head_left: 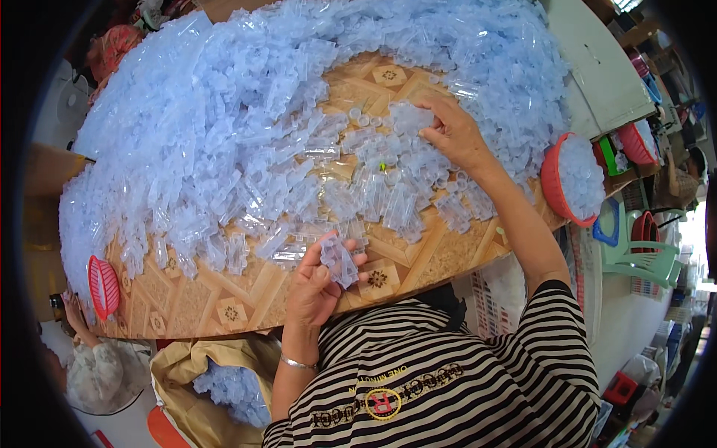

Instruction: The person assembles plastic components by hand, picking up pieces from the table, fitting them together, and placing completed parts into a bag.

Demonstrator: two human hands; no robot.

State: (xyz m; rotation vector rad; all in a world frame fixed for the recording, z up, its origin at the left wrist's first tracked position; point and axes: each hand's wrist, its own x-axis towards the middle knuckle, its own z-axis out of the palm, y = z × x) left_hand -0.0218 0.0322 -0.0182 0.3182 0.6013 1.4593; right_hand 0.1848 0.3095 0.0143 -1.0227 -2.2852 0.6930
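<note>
Close to the table's front edge, my left hand holds a clear plastic piece, flat and tube-like, between thumb and fingers. Farther out to the right, my right hand reaches over the tabletop with thumb and forefinger curled in a pinch on clear plastic at the pile's edge. The exact outline of what it grips blends into the pieces around it. A broad heap of clear, bluish plastic pieces covers most of the table, with looser ones lying between my hands. A small bright green bit sits among them.
The wood-patterned table curves around me. A red basket full of pieces stands at its right edge, another red basket at the left. A lined sack holds pieces below. Another person's hand is at far left.
</note>
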